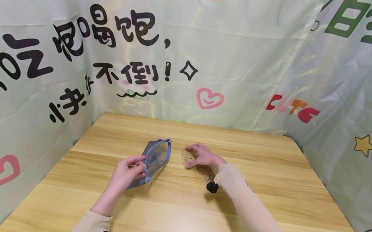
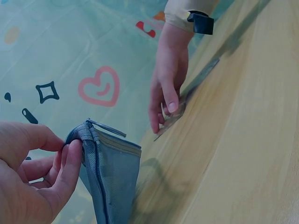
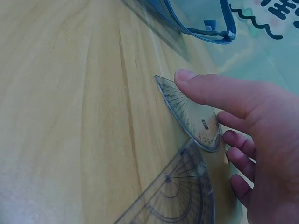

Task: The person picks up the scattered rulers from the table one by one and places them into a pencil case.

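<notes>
Blue mesh pouch (image 1: pixel 153 161) is pinched at its edge by the left hand (image 1: pixel 128 171); just beside the pouch, right hand (image 1: pixel 201 155) fingers grasp a clear protractor (image 3: pixel 192 115) on the table (image 1: pixel 264 191).

Pouch (image 1: pixel 155 158): grey-blue mesh, blue zipper trim. Protractor (image 3: pixel 194 114): clear, dark graduations. Table (image 1: pixel 264 191): light wood grain. Backdrop (image 1: pixel 240 62): pale green, pink hearts.
</notes>
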A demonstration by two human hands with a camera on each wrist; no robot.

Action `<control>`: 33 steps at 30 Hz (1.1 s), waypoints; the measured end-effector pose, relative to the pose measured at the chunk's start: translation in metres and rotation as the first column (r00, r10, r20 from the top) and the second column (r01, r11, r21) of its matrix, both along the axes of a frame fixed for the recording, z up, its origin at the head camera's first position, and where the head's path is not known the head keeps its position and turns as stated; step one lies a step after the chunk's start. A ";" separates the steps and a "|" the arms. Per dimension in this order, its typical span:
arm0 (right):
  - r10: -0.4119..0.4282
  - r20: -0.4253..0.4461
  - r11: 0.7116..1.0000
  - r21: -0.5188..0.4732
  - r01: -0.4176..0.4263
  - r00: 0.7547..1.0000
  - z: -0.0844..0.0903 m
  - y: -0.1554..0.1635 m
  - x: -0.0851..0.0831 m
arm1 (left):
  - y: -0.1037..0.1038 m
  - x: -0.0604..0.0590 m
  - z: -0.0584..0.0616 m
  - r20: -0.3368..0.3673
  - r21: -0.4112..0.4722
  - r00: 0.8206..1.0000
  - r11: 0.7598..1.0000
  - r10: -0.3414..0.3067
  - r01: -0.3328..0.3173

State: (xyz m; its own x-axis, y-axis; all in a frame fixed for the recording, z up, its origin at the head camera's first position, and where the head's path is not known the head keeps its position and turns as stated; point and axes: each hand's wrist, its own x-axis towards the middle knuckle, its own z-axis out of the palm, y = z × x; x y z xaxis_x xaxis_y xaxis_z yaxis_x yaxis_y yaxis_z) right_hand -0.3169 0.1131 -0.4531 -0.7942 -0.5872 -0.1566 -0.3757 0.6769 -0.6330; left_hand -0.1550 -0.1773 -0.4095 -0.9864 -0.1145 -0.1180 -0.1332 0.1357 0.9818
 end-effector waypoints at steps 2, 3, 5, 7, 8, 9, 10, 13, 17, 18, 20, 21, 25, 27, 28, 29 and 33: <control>-0.005 0.006 1.000 -0.001 0.005 1.000 0.000 0.001 0.000 | 0.000 0.000 0.000 0.000 -0.001 1.000 1.000 0.001 -0.001; -0.003 0.004 1.000 0.000 0.003 1.000 0.001 0.001 0.000 | 0.001 0.000 0.000 0.001 -0.002 1.000 1.000 0.002 -0.002; 0.000 -0.001 1.000 0.003 0.000 1.000 0.001 0.002 0.001 | 0.001 0.000 0.001 0.001 -0.003 1.000 1.000 0.004 -0.004; 0.005 -0.011 1.000 0.006 -0.005 1.000 0.001 0.002 0.002 | 0.001 0.000 0.001 0.001 -0.002 1.000 1.000 0.006 -0.006; 0.006 -0.017 1.000 0.007 -0.006 1.000 0.001 0.002 0.002 | 0.001 -0.001 0.001 0.001 -0.001 1.000 1.000 0.007 -0.007; 0.007 -0.025 1.000 0.008 -0.006 1.000 0.001 0.001 0.003 | 0.002 -0.001 0.001 0.000 0.000 1.000 1.000 0.008 -0.008; 0.004 -0.030 1.000 0.008 -0.003 1.000 0.001 0.001 0.003 | 0.002 -0.001 0.001 0.000 0.000 1.000 1.000 0.008 -0.008; -0.004 -0.045 1.000 0.015 0.004 0.999 0.000 0.001 0.005 | 0.002 -0.001 0.001 -0.002 -0.002 1.000 1.000 0.006 -0.006; -0.010 -0.055 1.000 0.024 0.011 0.998 -0.001 0.000 0.006 | 0.001 0.000 0.001 -0.003 -0.001 1.000 1.000 0.004 -0.004; -0.011 -0.050 1.000 0.024 0.013 0.999 0.000 -0.001 0.006 | 0.001 0.000 0.001 -0.003 -0.001 1.000 1.000 0.004 -0.004; -0.013 -0.038 1.000 0.022 0.014 0.999 0.001 -0.001 0.007 | 0.001 0.000 0.001 -0.003 0.000 1.000 1.000 0.005 -0.005; -0.015 -0.029 1.000 0.017 0.016 0.999 0.001 -0.002 0.007 | 0.001 0.000 0.001 -0.002 0.000 1.000 1.000 0.004 -0.004; -0.027 0.012 0.999 0.018 0.027 1.000 0.005 -0.004 0.007 | 0.001 0.000 0.001 -0.002 -0.002 1.000 1.000 0.003 -0.003; -0.032 0.019 0.999 0.023 0.031 0.999 0.006 -0.005 0.007 | 0.001 0.000 0.001 -0.003 -0.003 1.000 1.000 0.002 -0.002; -0.031 0.019 0.999 0.029 0.031 0.999 0.006 -0.005 0.007 | 0.001 0.000 0.001 -0.003 -0.004 1.000 1.000 0.002 -0.002; -0.031 0.019 0.999 0.033 0.030 0.999 0.007 -0.005 0.007 | 0.001 0.000 0.001 -0.002 -0.005 1.000 1.000 0.002 -0.002; -0.021 0.007 0.999 0.031 0.021 1.000 0.007 -0.006 0.006 | 0.001 0.000 0.000 0.000 -0.010 1.000 1.000 0.001 -0.001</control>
